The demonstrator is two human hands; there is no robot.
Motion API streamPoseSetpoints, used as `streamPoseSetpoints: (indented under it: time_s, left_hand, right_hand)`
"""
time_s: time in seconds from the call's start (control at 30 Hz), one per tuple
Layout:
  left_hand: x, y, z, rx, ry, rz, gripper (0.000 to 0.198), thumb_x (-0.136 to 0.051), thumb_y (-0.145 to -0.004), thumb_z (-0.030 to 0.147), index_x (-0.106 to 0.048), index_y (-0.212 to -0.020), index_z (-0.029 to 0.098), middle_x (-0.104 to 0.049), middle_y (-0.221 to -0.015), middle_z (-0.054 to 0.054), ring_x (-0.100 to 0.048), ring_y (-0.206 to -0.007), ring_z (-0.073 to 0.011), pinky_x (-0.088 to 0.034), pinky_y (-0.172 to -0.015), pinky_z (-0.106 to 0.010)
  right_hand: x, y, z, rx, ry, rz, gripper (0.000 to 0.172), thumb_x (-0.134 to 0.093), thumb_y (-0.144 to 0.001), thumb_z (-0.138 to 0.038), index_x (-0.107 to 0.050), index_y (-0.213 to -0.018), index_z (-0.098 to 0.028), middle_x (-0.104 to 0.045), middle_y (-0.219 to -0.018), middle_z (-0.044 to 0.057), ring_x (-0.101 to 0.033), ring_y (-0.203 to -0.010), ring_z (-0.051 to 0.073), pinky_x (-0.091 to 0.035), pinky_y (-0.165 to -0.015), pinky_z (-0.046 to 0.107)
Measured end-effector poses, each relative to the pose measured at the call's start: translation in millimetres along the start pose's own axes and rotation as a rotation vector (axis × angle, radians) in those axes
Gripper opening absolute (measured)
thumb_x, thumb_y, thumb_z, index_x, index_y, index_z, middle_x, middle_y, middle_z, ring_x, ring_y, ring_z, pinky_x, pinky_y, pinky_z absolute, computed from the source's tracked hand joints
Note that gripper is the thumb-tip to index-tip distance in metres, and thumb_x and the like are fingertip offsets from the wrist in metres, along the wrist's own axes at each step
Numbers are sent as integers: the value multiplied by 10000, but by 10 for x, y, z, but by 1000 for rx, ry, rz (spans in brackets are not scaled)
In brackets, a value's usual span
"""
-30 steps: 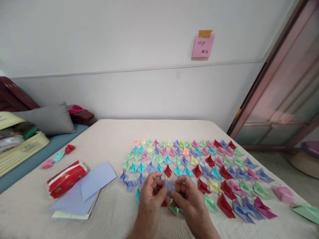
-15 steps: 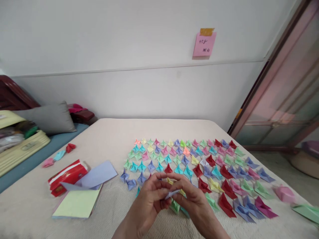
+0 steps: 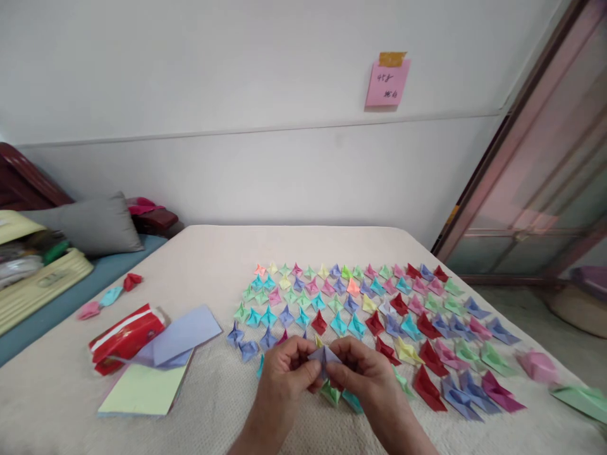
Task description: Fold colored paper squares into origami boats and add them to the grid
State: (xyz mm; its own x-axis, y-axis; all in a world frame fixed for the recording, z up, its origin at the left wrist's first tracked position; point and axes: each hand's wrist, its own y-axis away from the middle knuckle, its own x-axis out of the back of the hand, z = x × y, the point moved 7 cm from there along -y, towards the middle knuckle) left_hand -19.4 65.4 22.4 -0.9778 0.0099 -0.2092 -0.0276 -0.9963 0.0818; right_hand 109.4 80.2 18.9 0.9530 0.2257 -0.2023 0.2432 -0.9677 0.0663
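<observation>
Between my two hands is a small folded lavender paper piece, its peak pointing away from me. My left hand pinches its left side between thumb and fingers. On the right side, my right hand pinches it the same way. Fingers cover its lower part. Just below my hands lie a green folded paper boat and a teal one, both partly hidden. Rows of coloured folded paper boats spread behind and to the right of my hands.
At left, loose lavender sheets lie over a yellow paper stack, beside a red packet. A pink folded piece and a green one sit near the right edge. A pink note is taped to the wall.
My hands have lowered slightly and my fingers have drawn back to the piece's sides. The lavender paper now shows a peaked shape facing me. One loose lavender sheet has settled flatter on the stack.
</observation>
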Motion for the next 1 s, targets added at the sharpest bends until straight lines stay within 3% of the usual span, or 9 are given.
streamPoseSetpoints:
  time_s: [0.3,0.67,0.8,1.0]
  left_hand:
    - [36,-14,-140,-45,93,83,112,-724,-657,228,-694,-746,166,-590,-527,25,-478,-447,-94,-358,-452,-208]
    - [53,-41,-288,-30,227,124,71,-744,-628,205,-682,-625,170,-546,-468,40,-467,-420,-85,-329,-442,-199]
    - [29,-37,-236,-92,200,51,145,-744,-617,198,-636,-521,186,-529,-462,35,-479,-441,-107,-341,-443,-215]
    - [-35,74,18,-118,40,-28,133,-614,-762,150,-658,-638,172,-576,-563,9,-526,-569,-126,-406,-579,-248]
  right_hand:
    - [-6,35,107,3,-149,104,115,-737,-622,-150,-722,-729,-191,-578,-536,-42,-438,-479,93,-310,-466,214]
    - [-6,66,144,42,-208,131,63,-756,-652,-156,-737,-629,-211,-574,-540,-30,-408,-507,100,-304,-497,233]
    - [-2,101,61,100,-179,122,153,-689,-637,-108,-694,-535,-223,-517,-515,-30,-408,-536,123,-332,-533,254]
    - [42,127,-95,238,-68,91,214,-664,-633,-72,-686,-515,-249,-515,-550,-29,-437,-545,134,-349,-535,268]
